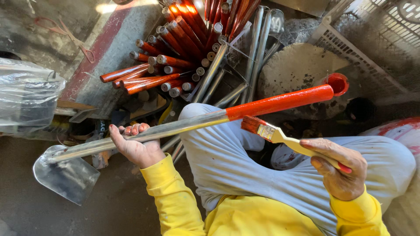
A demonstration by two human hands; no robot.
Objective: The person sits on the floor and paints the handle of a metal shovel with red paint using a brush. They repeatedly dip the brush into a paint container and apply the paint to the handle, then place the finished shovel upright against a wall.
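My left hand (136,147) grips the bare metal shaft of a long-handled spade (175,127), palm up. Its blade (66,175) rests low at the left. The far end of the handle (280,101) is coated in wet red paint. In my right hand (340,168) is a flat paintbrush (272,133) with red-stained bristles, its tip just under the painted part of the handle. I sit with knees bent in grey trousers (227,161) and yellow sleeves.
A heap of red-painted handles (175,48) and bare metal tubes (256,48) lies ahead. A small red paint pot (337,83) sits on a round stone. A white plastic crate (372,39) stands at the right, a plastic bag (26,94) at the left.
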